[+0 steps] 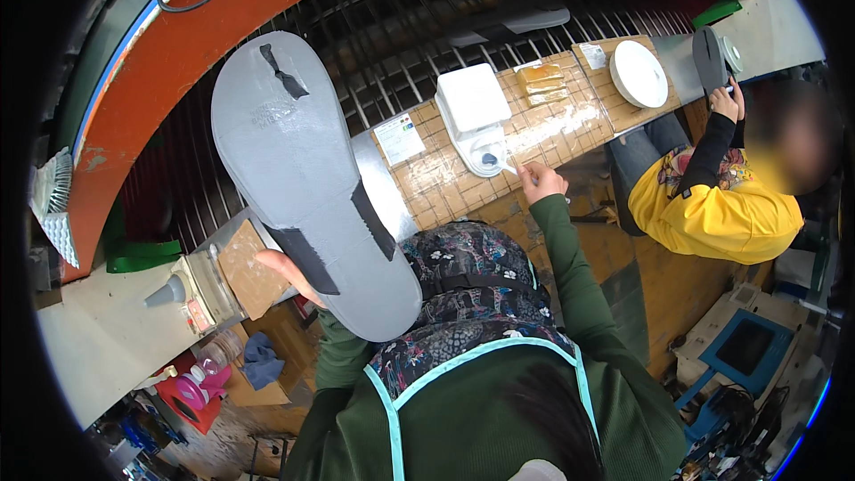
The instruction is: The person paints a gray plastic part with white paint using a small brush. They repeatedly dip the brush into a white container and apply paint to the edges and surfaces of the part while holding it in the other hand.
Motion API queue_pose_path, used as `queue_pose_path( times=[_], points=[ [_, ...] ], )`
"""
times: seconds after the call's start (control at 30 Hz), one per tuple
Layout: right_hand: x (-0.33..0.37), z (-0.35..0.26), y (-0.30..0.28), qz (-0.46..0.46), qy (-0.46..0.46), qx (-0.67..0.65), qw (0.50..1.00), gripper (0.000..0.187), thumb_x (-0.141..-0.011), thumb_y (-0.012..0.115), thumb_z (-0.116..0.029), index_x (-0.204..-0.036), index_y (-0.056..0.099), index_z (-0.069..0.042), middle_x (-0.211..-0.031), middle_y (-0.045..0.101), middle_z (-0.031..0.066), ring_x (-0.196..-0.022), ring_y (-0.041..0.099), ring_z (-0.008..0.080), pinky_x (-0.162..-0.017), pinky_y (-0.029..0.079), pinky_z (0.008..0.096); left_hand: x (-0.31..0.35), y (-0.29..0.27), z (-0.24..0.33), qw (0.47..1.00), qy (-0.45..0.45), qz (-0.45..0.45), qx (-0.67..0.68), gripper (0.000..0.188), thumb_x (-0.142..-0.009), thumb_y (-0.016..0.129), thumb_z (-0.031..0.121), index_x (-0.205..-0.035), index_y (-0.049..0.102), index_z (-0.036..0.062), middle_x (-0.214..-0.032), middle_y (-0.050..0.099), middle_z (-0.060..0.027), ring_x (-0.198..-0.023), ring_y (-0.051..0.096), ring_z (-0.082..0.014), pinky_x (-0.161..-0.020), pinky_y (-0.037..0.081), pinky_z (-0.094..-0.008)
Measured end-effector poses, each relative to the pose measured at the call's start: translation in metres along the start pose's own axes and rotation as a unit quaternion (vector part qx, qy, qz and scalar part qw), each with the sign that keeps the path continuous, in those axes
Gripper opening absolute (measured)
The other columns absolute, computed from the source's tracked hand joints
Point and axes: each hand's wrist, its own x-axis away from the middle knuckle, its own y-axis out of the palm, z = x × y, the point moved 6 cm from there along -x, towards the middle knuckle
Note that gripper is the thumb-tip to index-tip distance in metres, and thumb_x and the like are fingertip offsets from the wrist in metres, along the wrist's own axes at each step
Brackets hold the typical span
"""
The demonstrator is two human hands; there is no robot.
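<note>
- Closest to me is the gray sole point(303, 169), tilted up between my camera and the counter, heel end toward the wearer's apron point(468, 272) and broad toe end away. A black thong loop point(283, 71) stands near the toe; a dark strap piece lies along each side nearer the heel.
- I see the left hand point(298, 278) gripping the sole at its left side; only the thumb shows clearly, the other fingers being hidden behind the sole.
- The right hand point(543, 183) reaches over the counter's near edge, its fingers closed narrowly on a thin white brush point(509, 167).
- I see the brush's dark tip in the round cup at the near end of a white dispenser point(472, 102), which spans the middle of the counter point(445, 189), here covered in taped brown board.
- Right of the dispenser, toward the far edge, sits an amber block point(541, 83); farther along, a white bowl point(639, 74).
- Past the counter's far edge, I make out another sole point(512, 25) on metal bars point(392, 71).
- Near the counter's right end, a co-worker in yellow point(730, 214) holds a dark sole point(709, 60).
</note>
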Motion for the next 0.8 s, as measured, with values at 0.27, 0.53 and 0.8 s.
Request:
queue_pose_path(
  times=[0.27, 0.53, 0.8],
  points=[
    [0.009, -0.005, 0.003, -0.193, 0.117, -0.426, 0.876, 0.018, -0.088, 0.065, -0.02, -0.092, 0.066, -0.003, -0.069, 0.059, 0.0001, -0.066, 0.056, 0.0081, -0.059, 0.043, 0.0218, -0.014, -0.022, -0.04, 0.956, 0.034, 0.155, -0.246, 0.08, -0.091, 0.024, 0.067, -0.151, 0.008, 0.0164, -0.155, 0.016, -0.0037, -0.139, 0.023, -0.0218, -0.115, 0.019, -0.0377],
    [0.036, -0.181, -0.152, 0.24, -0.278, -0.169, 0.915, 0.019, -0.073, 0.077, -0.008, -0.091, 0.072, -0.006, -0.083, 0.063, 0.0041, -0.069, 0.059, 0.0156, -0.072, 0.04, 0.0258, -0.041, 0.026, -0.084, 0.932, -0.026, 0.007, -0.361, 0.081, -0.09, 0.017, 0.069, -0.151, 0.004, 0.0172, -0.155, 0.014, -0.0031, -0.138, 0.023, -0.0193, -0.113, 0.02, -0.0357],
    [0.041, -0.243, -0.147, 0.077, -0.305, -0.409, 0.857, 0.021, -0.081, 0.068, 0.001, -0.101, 0.071, -0.004, -0.097, 0.052, 0.0048, -0.069, 0.052, 0.0061, -0.054, 0.041, 0.0188, -0.031, 0.049, -0.097, 0.918, -0.045, -0.019, -0.394, 0.101, -0.084, 0.018, 0.077, -0.149, -0.002, 0.0029, -0.142, 0.036, -0.0151, -0.12, 0.046, -0.0191, -0.095, 0.042, -0.0285]
  ],
)
